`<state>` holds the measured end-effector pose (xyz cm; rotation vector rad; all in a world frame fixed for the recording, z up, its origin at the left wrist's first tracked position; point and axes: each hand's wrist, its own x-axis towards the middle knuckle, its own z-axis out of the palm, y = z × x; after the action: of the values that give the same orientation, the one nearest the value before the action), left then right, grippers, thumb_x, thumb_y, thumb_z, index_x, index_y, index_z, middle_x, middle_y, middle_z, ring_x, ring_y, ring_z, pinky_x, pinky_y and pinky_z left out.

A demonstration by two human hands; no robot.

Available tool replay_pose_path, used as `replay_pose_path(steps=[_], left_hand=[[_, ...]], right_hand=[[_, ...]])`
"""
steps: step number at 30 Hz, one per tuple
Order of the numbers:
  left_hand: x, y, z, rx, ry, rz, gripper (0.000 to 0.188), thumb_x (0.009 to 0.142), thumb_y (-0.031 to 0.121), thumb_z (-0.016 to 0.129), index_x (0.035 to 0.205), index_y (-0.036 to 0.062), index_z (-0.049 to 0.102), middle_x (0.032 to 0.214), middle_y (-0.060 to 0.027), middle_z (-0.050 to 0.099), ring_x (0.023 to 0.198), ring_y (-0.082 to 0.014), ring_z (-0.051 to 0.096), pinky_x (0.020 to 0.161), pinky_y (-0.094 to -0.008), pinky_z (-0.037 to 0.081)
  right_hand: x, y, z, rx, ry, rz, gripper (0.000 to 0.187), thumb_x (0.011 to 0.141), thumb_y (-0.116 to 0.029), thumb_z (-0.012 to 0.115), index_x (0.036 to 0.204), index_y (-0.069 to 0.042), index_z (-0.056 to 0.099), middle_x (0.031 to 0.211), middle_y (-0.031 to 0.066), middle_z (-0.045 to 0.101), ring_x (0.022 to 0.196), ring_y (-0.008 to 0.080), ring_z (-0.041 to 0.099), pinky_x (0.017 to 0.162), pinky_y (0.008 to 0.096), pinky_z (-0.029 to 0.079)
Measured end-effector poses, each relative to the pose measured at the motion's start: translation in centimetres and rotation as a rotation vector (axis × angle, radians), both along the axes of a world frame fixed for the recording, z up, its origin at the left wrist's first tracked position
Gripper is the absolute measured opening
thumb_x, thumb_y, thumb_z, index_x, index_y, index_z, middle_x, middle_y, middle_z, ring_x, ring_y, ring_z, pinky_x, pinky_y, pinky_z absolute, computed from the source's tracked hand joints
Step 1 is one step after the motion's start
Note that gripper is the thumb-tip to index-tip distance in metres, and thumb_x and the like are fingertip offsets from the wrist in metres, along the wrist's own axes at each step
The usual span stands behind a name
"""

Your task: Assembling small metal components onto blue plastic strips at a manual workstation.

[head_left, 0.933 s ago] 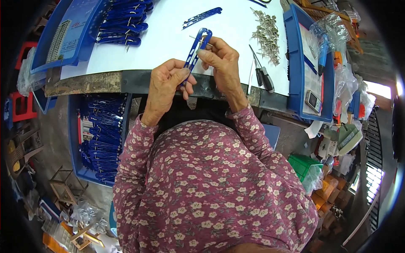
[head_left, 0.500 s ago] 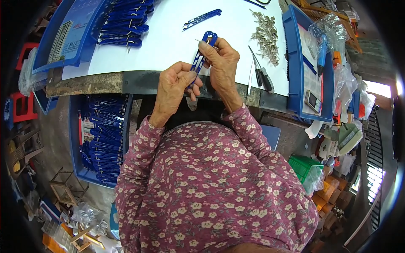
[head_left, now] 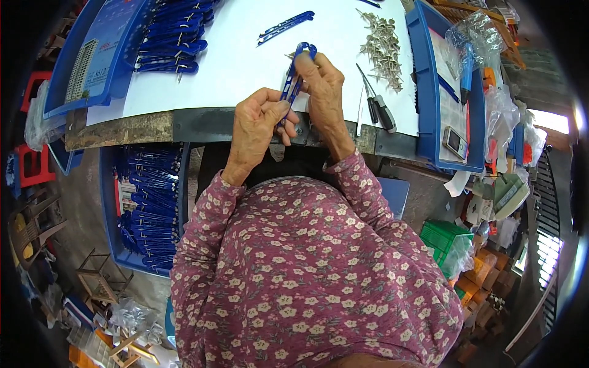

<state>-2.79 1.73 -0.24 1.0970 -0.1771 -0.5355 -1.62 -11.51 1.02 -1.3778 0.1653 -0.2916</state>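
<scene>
"So, where's the blue piece (head_left: 286, 88), from my screen?"
"Between my left hand (head_left: 256, 126) and right hand (head_left: 326, 89). The left pinches its lower end, its long axis tilts up and rightward, the right grips near its top. Metal pins (head_left: 382, 54) lie farther right."

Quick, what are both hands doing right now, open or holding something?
Left hand: closed, holding the lower end of a blue slotted piece.
Right hand: closed, gripping that same piece near its upper end.
</scene>
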Motion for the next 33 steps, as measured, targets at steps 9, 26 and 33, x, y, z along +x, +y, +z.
replay_pose_path(steps=[9,26,33], left_hand=[[0.2,-0.4,-0.3,0.018,-0.007,-0.028,0.018,0.089,0.012,0.051,0.093,-0.0056,0.050,0.070,-0.0105,0.059,0.052,-0.0120,0.057,0.042,-0.0203,0.046],[1.0,0.0,-0.4,-0.017,-0.031,0.038,0.019,0.090,0.013,0.048,0.093,-0.0057,0.051,0.072,-0.0123,0.059,0.054,-0.0129,0.058,0.044,-0.0214,0.048],[1.1,0.0,0.1,-0.004,-0.051,0.046,0.021,0.091,0.016,0.047,0.093,-0.0041,0.051,0.073,-0.0097,0.058,0.056,-0.0118,0.057,0.047,-0.0207,0.048]], right_hand=[[0.6,-0.5,-1.1,0.005,0.006,-0.062,0.025,0.082,-0.024,0.062,0.069,-0.003,0.058,0.056,-0.0036,0.050,0.046,0.0017,0.040,0.040,0.0165,0.030],[-0.7,-0.1,-0.4,-0.057,0.084,0.085,0.017,0.081,-0.015,0.061,0.079,0.001,0.059,0.056,-0.0006,0.051,0.047,0.0047,0.047,0.042,0.0176,0.036],[-0.9,0.2,0.2,-0.036,0.075,0.057,0.018,0.083,-0.013,0.060,0.088,0.005,0.060,0.065,0.0023,0.055,0.052,0.0055,0.047,0.045,0.0187,0.040]])
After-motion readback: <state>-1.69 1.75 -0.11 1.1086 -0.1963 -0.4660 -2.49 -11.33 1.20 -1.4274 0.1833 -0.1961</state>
